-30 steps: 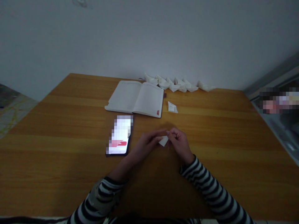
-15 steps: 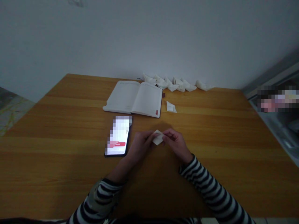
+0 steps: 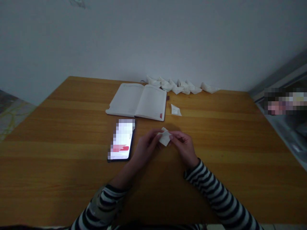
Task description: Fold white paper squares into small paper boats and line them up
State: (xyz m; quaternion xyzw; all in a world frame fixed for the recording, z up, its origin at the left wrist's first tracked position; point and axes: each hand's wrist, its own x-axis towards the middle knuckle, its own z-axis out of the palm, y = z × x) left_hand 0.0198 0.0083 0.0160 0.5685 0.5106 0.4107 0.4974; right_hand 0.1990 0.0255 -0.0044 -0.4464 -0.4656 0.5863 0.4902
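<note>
A small folded piece of white paper (image 3: 165, 137) is pinched between both my hands over the middle of the wooden table (image 3: 48, 134). My left hand (image 3: 145, 148) grips its left edge with closed fingers. My right hand (image 3: 184, 147) pinches its right edge. Both my sleeves are striped black and white. A lit phone (image 3: 122, 139) lies flat just left of my left hand.
An open white notebook (image 3: 137, 101) lies beyond the phone. A small folded paper (image 3: 176, 110) rests to its right. Several folded white paper shapes (image 3: 182, 86) line the far edge by the wall. A metal ledge (image 3: 283, 127) borders the table's right side.
The folded paper has been turned and lifted slightly between my fingers, now showing more of its face. Both hands stay at about the same spot.
</note>
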